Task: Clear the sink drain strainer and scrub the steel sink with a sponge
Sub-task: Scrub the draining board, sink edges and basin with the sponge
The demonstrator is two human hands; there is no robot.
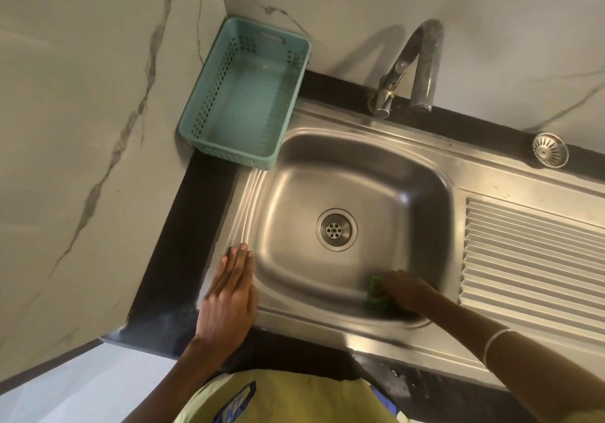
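One sponge [378, 293], right-hand [404, 288] grip.

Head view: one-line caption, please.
Right hand scrubs steel sink with green sponge; left hand rests flat on rim.

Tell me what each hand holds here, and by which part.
The right hand presses a green sponge against the basin's near wall, gripping its right side. The left hand lies flat on the sink rim, holding nothing.
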